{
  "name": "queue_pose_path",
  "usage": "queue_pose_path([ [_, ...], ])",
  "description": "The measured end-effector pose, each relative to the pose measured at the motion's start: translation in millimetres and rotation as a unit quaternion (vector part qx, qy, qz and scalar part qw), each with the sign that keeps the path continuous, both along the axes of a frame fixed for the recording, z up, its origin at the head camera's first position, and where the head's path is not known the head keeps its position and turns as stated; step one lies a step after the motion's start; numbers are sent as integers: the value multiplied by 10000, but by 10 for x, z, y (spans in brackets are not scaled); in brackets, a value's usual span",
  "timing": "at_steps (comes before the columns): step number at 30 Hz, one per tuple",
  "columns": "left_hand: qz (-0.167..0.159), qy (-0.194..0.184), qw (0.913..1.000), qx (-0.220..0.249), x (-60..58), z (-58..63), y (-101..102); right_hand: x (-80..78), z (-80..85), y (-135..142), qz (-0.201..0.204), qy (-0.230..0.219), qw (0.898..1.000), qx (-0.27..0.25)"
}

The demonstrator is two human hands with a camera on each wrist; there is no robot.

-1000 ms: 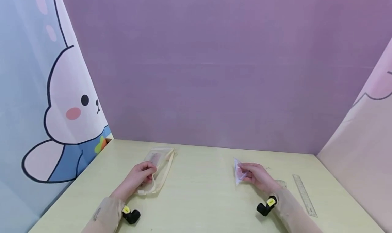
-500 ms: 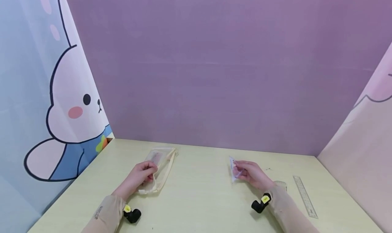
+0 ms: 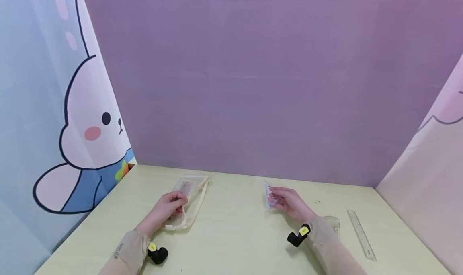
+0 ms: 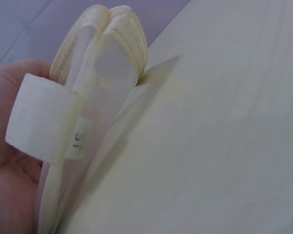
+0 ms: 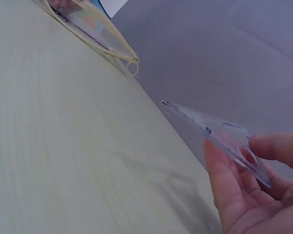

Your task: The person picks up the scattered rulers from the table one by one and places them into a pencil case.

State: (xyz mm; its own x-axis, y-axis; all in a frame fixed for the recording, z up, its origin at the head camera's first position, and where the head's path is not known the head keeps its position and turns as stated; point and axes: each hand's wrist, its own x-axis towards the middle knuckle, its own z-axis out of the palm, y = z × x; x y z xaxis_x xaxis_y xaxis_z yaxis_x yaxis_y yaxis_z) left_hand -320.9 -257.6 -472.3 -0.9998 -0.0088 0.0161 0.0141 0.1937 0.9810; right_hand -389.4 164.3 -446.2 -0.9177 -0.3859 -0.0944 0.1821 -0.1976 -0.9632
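My left hand (image 3: 169, 208) pinches the near edge of a see-through zip pouch (image 3: 197, 204) with cream trim, holding its mouth apart. A white fabric tab (image 4: 41, 117) hangs at one end of the pouch in the left wrist view, and a ring pull shows at the other end in the right wrist view. Something flat and pinkish shows through the pouch's clear side. Over the table, my right hand (image 3: 289, 203) pinches a clear set square (image 5: 219, 139) between thumb and fingers, tilted, with its pointed corner toward the pouch.
A clear ruler (image 3: 361, 234) lies on the pale table (image 3: 235, 234) at the right. Partly covered by the right forearm is a clear protractor (image 3: 334, 224). A small faint item (image 3: 318, 202) lies behind the right wrist. A purple panel (image 3: 253, 86) closes off the back.
My right hand has moved left with the set square, nearer the pouch, uncovering more of the protractor. The left hand keeps its hold on the pouch, almost unmoved.
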Motion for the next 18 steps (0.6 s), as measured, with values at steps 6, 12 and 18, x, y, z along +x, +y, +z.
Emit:
queue_pose_path([
  [6,8,17,10000,-44,-11,-10,5,-29,-6,-87,37,45,10000,19],
  [12,92,18,9999,-70,-31,-30,8,-50,-23,-173,6,52,9999,160],
  [18,96,-2,9999,-133,-27,-34,13,-79,-49,-275,198,119,9994,238],
])
